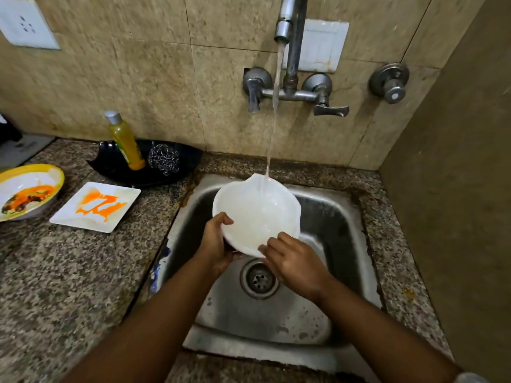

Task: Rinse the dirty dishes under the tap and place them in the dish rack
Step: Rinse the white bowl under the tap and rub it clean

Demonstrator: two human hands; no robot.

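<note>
A white bowl [255, 211] is held tilted over the steel sink [343, 217], under the stream running from the tap [284, 26]. My left hand [215, 241] grips the bowl's left rim from below, thumb on the inside. My right hand [293, 258] holds the near right rim with fingers over the edge. On the counter to the left lie a square white plate [95, 207] smeared with orange sauce and a yellow-rimmed plate [27, 192] with food remains. No dish rack shows in this view.
A black tray [182, 161] behind the plates carries a yellow soap bottle [125, 143] and a steel scrubber [163, 159]. The drain [258, 277] is in the sink's middle. Tap handles [329, 106] stick out from the tiled wall. A side wall [456, 189] closes the right.
</note>
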